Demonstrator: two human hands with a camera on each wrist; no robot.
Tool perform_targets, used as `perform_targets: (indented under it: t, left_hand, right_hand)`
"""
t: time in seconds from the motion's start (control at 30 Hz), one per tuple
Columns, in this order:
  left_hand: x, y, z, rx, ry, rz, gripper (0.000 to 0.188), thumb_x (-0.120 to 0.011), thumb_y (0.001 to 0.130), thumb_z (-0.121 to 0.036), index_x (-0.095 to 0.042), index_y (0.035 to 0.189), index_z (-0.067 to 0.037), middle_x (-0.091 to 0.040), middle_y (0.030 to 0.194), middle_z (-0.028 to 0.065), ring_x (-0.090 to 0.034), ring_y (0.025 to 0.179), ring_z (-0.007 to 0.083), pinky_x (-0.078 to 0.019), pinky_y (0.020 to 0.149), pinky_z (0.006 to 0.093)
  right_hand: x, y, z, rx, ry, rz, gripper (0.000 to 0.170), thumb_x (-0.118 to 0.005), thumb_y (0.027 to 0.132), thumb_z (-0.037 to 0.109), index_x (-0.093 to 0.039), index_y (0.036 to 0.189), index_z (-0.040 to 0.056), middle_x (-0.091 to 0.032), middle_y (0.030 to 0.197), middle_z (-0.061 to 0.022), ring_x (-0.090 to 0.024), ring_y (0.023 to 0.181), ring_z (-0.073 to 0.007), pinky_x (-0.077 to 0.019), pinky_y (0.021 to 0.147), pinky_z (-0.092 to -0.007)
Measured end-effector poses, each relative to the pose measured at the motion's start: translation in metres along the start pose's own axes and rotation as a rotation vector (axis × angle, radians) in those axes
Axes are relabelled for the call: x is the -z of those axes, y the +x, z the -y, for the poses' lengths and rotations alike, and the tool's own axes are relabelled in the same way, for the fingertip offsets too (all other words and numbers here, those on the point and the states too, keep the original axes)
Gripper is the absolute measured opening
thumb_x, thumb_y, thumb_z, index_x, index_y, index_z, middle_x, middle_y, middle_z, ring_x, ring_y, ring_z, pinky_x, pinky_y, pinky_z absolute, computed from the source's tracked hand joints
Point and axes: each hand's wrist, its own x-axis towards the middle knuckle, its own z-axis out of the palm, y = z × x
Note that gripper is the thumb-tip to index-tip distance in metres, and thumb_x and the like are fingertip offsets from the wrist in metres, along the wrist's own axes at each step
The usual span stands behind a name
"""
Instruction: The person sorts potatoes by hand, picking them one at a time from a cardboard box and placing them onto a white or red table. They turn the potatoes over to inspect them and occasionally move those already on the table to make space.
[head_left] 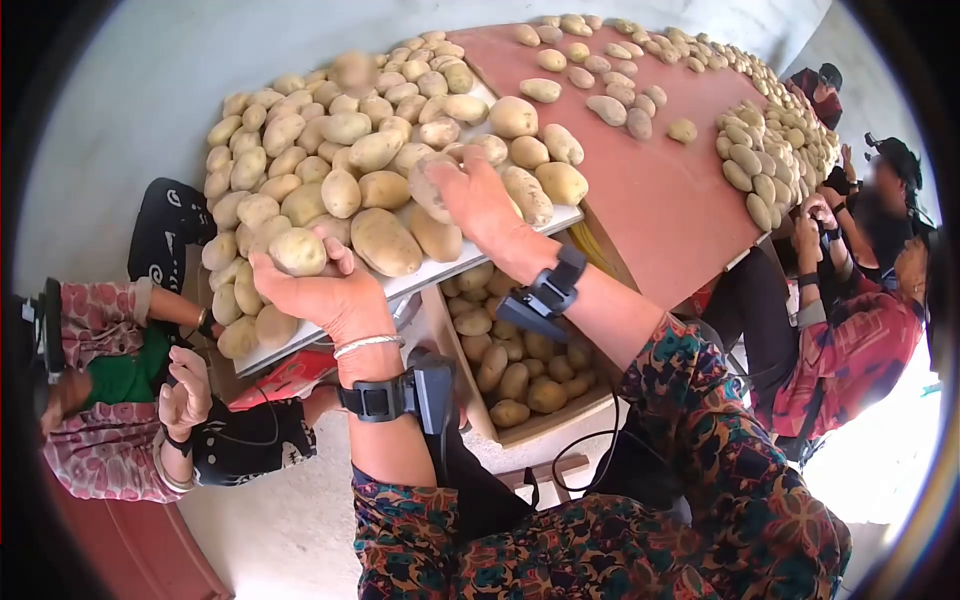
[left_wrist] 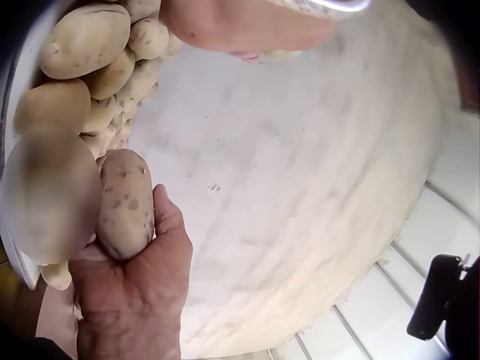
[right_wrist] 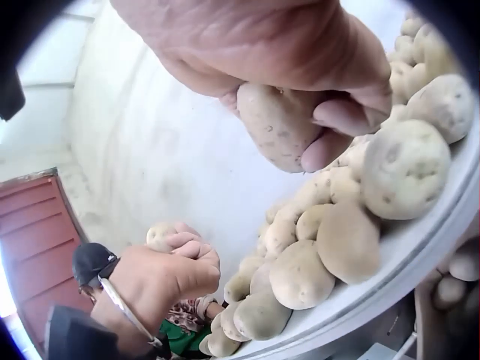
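Observation:
Cupped in my left hand (head_left: 335, 297) is a pale potato (head_left: 298, 252), at the near edge of a potato heap (head_left: 330, 140). The right wrist view shows this left hand (right_wrist: 165, 277) from the side, fingers curled round the potato (right_wrist: 159, 235). To the right, my right hand (head_left: 487, 205) grips another potato (head_left: 430, 188) above the heap. Its fingertips wrap under that potato (right_wrist: 274, 127) in the right wrist view. Dark specks mark this potato (left_wrist: 125, 206) in the left wrist view, where most of my left hand (left_wrist: 240, 26) lies beyond the top edge.
The heap lies on a white board (head_left: 425, 275). Below stands a wooden crate (head_left: 462, 375) of potatoes. A reddish tabletop (head_left: 640, 190) bears more potatoes and a second pile (head_left: 770, 150). People sit at left, near a patterned sleeve (head_left: 100, 310), and at right, near a plaid shirt (head_left: 850, 360).

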Motion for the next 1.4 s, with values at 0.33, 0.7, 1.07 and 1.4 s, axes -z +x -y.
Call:
perform_targets:
  t: [0.33, 0.7, 1.07, 1.4]
  left_hand:
    - [0.005, 0.012, -0.008, -0.011, 0.005, 0.023, 0.041, -0.043, 0.092, -0.05, -0.051, 0.088, -0.01, -0.054, 0.07, 0.0041, -0.043, 0.048, 0.0134, -0.0267, 0.041, 0.0234]
    - [-0.011, -0.002, 0.006, -0.02, 0.24, 0.109, 0.035, -0.052, 0.092, -0.048, -0.056, 0.098, -0.013, -0.061, 0.086, 0.0002, -0.056, 0.071, 0.0128, -0.0352, 0.053, 0.024]
    - [-0.014, -0.029, 0.052, 0.21, 0.62, 0.862, 0.077, -0.034, 0.093, -0.07, -0.058, 0.111, 0.0, -0.061, 0.076, 0.0057, -0.054, 0.061, 0.0091, -0.0371, 0.051, 0.0232]
    - [-0.017, -0.015, 0.038, -0.049, 0.582, 0.298, 0.051, -0.037, 0.099, -0.041, -0.05, 0.123, 0.002, -0.064, 0.086, 0.0103, -0.052, 0.056, 0.0117, -0.0362, 0.048, 0.0237]
  right_hand:
    - [-0.033, 0.005, 0.024, 0.008, -0.348, 0.22, 0.065, -0.058, 0.084, 0.031, -0.036, 0.133, -0.0063, -0.062, 0.103, -0.0301, -0.061, 0.099, -0.0436, -0.0473, 0.087, -0.0445]
    - [-0.003, 0.019, 0.018, 0.356, -0.216, 0.176, 0.038, -0.057, 0.09, 0.028, -0.058, 0.114, -0.0012, -0.065, 0.106, -0.0219, -0.062, 0.103, -0.0364, -0.0488, 0.087, -0.0434]
    - [0.074, -0.008, 0.035, 0.654, -0.511, 0.343, 0.045, -0.069, 0.079, 0.02, -0.059, 0.119, 0.0026, -0.066, 0.1, -0.0126, -0.064, 0.094, -0.0216, -0.0502, 0.079, -0.0339]
    - [0.019, 0.047, -0.003, 0.153, -0.544, 0.151, 0.04, -0.062, 0.079, 0.031, -0.062, 0.105, -0.0003, -0.067, 0.089, -0.0218, -0.066, 0.086, -0.0352, -0.0516, 0.076, -0.0419]
